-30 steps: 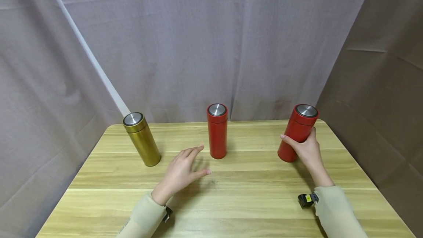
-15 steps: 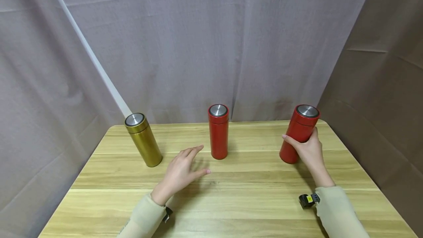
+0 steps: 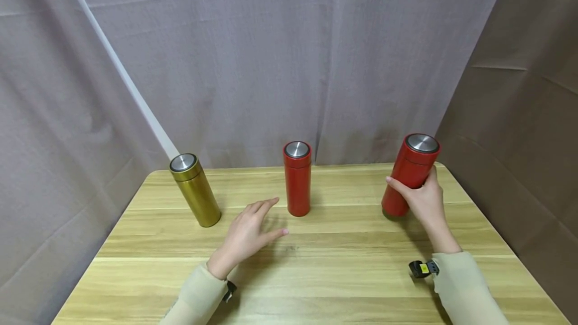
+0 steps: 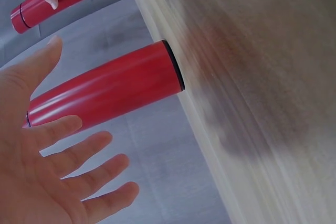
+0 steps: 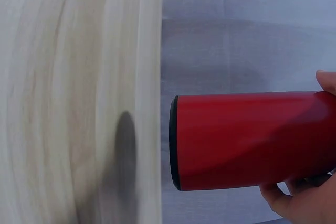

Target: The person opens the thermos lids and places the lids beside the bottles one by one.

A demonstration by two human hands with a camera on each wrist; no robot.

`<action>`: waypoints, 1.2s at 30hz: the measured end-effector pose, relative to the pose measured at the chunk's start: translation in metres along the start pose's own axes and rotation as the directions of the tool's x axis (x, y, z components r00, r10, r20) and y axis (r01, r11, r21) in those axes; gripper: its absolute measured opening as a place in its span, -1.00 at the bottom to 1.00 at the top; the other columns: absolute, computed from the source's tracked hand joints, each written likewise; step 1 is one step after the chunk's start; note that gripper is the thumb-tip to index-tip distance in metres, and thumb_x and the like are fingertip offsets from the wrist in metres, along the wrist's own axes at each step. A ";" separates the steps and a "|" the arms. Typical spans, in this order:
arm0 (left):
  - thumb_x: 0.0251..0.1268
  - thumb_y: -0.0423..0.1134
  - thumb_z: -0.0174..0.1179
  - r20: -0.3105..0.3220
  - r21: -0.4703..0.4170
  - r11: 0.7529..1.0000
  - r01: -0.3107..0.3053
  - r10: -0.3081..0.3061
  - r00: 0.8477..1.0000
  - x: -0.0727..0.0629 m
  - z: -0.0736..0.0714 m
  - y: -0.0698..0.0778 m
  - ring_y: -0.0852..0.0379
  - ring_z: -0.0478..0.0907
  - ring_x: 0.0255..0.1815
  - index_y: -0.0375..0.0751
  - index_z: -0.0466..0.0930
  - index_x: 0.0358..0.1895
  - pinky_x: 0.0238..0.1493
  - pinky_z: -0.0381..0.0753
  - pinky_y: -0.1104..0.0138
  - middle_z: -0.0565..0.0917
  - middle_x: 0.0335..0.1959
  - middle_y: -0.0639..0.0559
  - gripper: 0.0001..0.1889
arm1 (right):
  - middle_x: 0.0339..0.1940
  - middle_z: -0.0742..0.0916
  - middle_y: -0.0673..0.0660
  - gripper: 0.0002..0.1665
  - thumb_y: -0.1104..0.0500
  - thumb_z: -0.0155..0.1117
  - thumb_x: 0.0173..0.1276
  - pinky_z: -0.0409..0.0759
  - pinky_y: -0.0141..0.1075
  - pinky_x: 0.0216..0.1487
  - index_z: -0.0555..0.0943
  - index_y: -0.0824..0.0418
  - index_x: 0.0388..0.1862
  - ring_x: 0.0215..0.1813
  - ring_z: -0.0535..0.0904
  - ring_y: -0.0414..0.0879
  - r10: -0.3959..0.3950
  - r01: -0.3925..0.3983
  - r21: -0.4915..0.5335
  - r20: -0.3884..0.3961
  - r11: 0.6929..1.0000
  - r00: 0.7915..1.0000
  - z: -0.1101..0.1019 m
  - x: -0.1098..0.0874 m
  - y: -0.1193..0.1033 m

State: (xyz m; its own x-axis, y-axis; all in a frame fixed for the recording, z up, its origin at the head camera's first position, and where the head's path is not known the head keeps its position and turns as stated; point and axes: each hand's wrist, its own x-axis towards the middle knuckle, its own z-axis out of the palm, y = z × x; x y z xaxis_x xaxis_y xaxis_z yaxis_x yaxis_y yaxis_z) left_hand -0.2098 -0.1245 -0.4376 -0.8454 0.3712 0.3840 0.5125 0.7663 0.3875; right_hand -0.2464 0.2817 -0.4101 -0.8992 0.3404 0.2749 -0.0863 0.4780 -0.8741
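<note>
My right hand (image 3: pixel 423 199) grips a red thermos bottle (image 3: pixel 408 172) round its body, thumb across the near side. In the right wrist view the black base of this red bottle (image 5: pixel 257 140) shows above the tabletop, apart from its shadow. A second red thermos (image 3: pixel 298 179) stands upright at the middle of the table. Left of it, my left hand (image 3: pixel 247 232) hovers with fingers spread and holds nothing; in the left wrist view its palm faces the standing red bottle (image 4: pixel 110 87). A gold thermos (image 3: pixel 195 189) stands upright at the left.
A wooden table (image 3: pixel 316 275) with light grain lies under everything. Grey cloth (image 3: pixel 253 64) hangs behind its far edge, and a brown cloth wall (image 3: pixel 524 129) stands to the right. Each wrist wears a small black camera (image 3: pixel 422 268).
My right hand has lifted the red thermos bottle it holds slightly off the table. My left hand, the middle red bottle and the gold one stay where they were.
</note>
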 end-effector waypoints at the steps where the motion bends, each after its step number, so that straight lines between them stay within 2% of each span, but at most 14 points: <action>1: 0.15 0.32 0.36 0.002 0.000 1.000 -0.001 0.001 1.000 0.000 0.000 0.000 -0.13 0.53 0.26 -0.06 0.40 0.46 0.17 0.58 -0.07 0.57 0.29 -0.12 -0.14 | 0.20 0.57 0.15 0.01 -0.12 0.52 0.22 0.48 -0.18 0.09 0.19 0.15 0.49 0.09 0.47 -0.17 -0.006 0.006 -0.007 -0.001 1.000 1.000 0.001 -0.001 -0.002; 7: 0.13 0.22 0.44 -0.030 -0.045 0.999 -0.007 0.006 1.000 0.003 -0.008 -0.003 -0.14 0.52 0.27 -0.10 0.42 0.44 0.23 0.54 -0.03 0.57 0.29 -0.11 -0.15 | 0.16 0.61 0.25 -0.03 -0.10 0.53 0.21 0.50 0.03 0.12 0.24 0.21 0.43 0.13 0.53 0.06 -0.101 0.102 -0.031 0.023 0.994 0.995 0.006 -0.007 -0.011; 12: 0.11 0.18 0.47 -0.082 -0.064 0.998 0.014 -0.020 0.996 0.005 -0.019 -0.006 -0.13 0.52 0.28 -0.07 0.42 0.44 0.22 0.56 -0.03 0.57 0.29 -0.10 -0.17 | 0.15 0.61 0.30 -0.08 -0.04 0.56 0.19 0.49 0.22 0.11 0.29 0.22 0.39 0.15 0.53 0.23 -0.207 0.209 -0.035 0.040 0.977 0.977 0.010 -0.012 -0.020; 18: 0.13 0.25 0.42 -0.133 -0.019 0.999 0.032 -0.034 0.990 0.006 -0.032 -0.008 -0.10 0.54 0.26 0.02 0.43 0.43 0.02 0.66 -0.07 0.58 0.27 -0.08 -0.19 | 0.07 0.66 0.28 -0.14 0.01 0.64 0.10 0.51 0.18 0.05 0.40 0.18 0.30 0.08 0.58 0.24 -0.308 0.310 -0.089 0.038 0.946 0.951 0.013 -0.015 -0.028; 26: 0.16 0.23 0.41 -0.191 -0.024 1.000 0.015 -0.020 0.981 0.014 -0.057 0.000 -0.10 0.54 0.26 0.02 0.40 0.45 0.09 0.63 -0.06 0.58 0.28 -0.08 -0.19 | 0.01 0.68 0.19 -0.12 0.08 0.69 0.00 0.52 0.10 -0.02 0.46 0.12 0.30 0.02 0.60 0.17 -0.408 0.411 -0.132 0.048 0.902 0.912 0.019 -0.022 -0.041; 32: 0.16 0.22 0.41 -0.243 -0.039 0.999 -0.012 0.003 0.970 0.019 -0.073 0.009 -0.11 0.52 0.26 0.08 0.36 0.49 0.07 0.63 -0.07 0.58 0.27 -0.08 -0.17 | 0.01 0.69 0.22 -0.08 0.12 0.70 -0.06 0.53 0.13 -0.06 0.48 0.14 0.31 -0.02 0.61 0.20 -0.473 0.475 -0.167 0.055 0.864 0.879 0.023 -0.026 -0.050; 36: 0.16 0.21 0.42 -0.272 -0.041 0.998 -0.046 0.034 0.962 0.023 -0.079 0.014 -0.07 0.50 0.29 0.08 0.35 0.50 0.14 0.59 -0.05 0.56 0.30 -0.03 -0.16 | -0.02 0.70 0.25 -0.07 0.13 0.71 -0.11 0.54 0.17 -0.12 0.50 0.17 0.29 -0.06 0.62 0.23 -0.537 0.534 -0.196 0.045 0.822 0.843 0.026 -0.027 -0.053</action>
State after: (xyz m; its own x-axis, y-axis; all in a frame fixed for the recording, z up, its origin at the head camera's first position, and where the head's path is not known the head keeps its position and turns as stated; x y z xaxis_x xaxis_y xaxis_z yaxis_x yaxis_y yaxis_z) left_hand -0.2099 -0.1464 -0.3572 -0.7551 0.2403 0.6100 0.5567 0.7264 0.4030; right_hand -0.2287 0.2263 -0.3818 -0.7308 -0.0063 0.6825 -0.4670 0.7339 -0.4933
